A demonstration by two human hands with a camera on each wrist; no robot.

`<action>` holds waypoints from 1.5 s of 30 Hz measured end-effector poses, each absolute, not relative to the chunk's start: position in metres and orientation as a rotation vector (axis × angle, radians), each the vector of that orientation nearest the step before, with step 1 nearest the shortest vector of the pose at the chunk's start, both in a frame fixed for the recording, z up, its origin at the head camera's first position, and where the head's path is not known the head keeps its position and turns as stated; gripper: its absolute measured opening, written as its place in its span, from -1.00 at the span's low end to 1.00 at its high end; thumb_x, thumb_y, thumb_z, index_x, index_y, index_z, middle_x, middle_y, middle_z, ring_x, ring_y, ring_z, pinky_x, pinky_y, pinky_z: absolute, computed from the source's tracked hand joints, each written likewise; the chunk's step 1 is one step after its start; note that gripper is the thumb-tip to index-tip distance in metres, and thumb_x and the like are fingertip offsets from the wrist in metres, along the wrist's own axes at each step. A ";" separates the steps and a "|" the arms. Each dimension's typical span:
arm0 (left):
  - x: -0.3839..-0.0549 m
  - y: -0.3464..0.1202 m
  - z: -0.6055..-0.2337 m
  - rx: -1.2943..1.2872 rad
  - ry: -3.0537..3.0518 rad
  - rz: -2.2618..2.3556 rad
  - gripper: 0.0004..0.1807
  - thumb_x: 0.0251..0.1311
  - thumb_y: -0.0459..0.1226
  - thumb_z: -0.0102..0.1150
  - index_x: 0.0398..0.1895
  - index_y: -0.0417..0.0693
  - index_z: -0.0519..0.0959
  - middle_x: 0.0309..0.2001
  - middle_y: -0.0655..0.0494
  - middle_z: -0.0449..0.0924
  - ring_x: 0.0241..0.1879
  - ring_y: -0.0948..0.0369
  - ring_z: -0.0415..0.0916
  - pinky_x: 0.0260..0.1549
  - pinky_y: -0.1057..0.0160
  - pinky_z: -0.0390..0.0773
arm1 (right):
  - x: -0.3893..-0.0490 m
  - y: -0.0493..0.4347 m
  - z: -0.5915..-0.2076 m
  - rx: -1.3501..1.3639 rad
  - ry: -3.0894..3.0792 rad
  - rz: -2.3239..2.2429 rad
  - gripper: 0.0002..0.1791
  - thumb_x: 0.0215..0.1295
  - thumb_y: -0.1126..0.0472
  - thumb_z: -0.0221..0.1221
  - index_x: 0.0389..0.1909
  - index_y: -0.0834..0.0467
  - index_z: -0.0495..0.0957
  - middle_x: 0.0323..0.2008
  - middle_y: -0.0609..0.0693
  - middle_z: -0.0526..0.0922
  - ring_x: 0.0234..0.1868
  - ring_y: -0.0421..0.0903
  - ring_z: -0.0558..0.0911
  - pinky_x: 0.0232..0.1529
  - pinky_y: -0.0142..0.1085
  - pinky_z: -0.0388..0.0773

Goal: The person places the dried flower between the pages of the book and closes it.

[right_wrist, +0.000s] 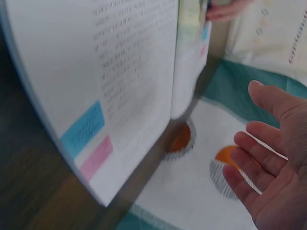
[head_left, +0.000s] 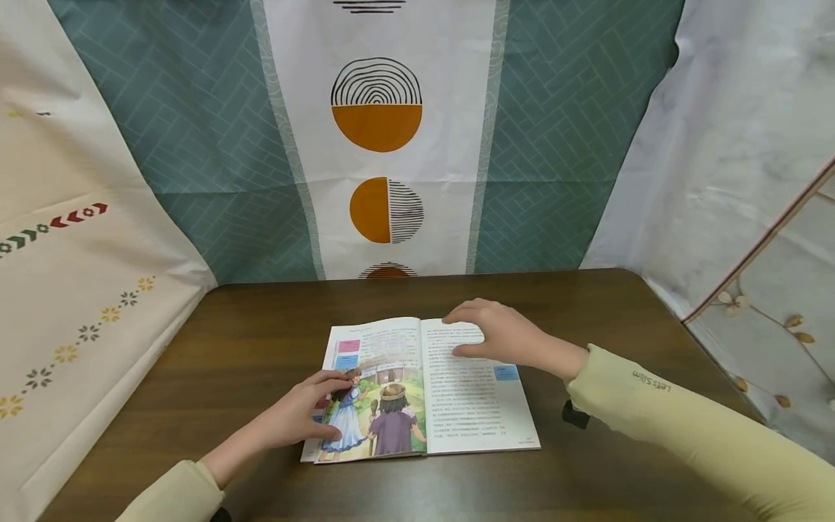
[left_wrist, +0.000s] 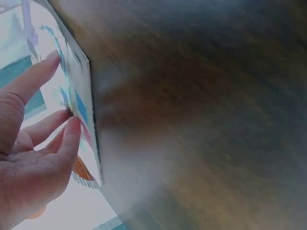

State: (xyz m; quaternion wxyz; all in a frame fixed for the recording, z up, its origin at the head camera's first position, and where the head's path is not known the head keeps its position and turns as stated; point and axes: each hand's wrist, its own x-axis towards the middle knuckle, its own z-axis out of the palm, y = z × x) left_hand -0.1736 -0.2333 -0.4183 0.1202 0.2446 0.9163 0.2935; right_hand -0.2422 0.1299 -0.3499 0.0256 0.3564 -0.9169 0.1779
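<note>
1. Head view: A book (head_left: 427, 395) lay spread on the brown tabletop (head_left: 228, 341), in the lower middle of the frame. Its left page carried a coloured illustration (head_left: 391, 428), and its right page was mostly printed text. The left hand (head_left: 296, 415) rested on the left edge of the book, with the thumb and fingers moderately apart. The right hand (head_left: 505, 337) was over the upper part of the right page, its thumb and fingers wide and holding nothing. Behind, in the upper middle, there hung a green and white cloth (head_left: 554, 130) with orange and black round shapes.

2. Left wrist view: The book was at the upper left of the frame. The fingertips of the left hand touched its page, not closed around it. The tabletop filled the right side, rather blurred.

3. Right wrist view: The book occupied the upper left. The right hand, at the lower right, was wide, its palm visible and apart from the page. The left hand appeared at the top, partly cut, beside the book's far edge.
</note>
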 end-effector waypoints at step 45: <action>-0.175 -0.233 -0.418 0.670 2.629 0.897 -0.21 -0.04 -0.15 0.53 0.28 -0.18 0.44 0.36 -0.22 0.27 0.22 -0.13 0.44 0.03 0.04 0.62 | -0.194 0.278 -0.393 0.861 -2.779 0.371 -0.61 0.12 0.15 0.41 0.01 -0.01 0.67 -0.06 -0.15 0.68 -0.08 -0.09 0.70 -0.16 -0.17 0.65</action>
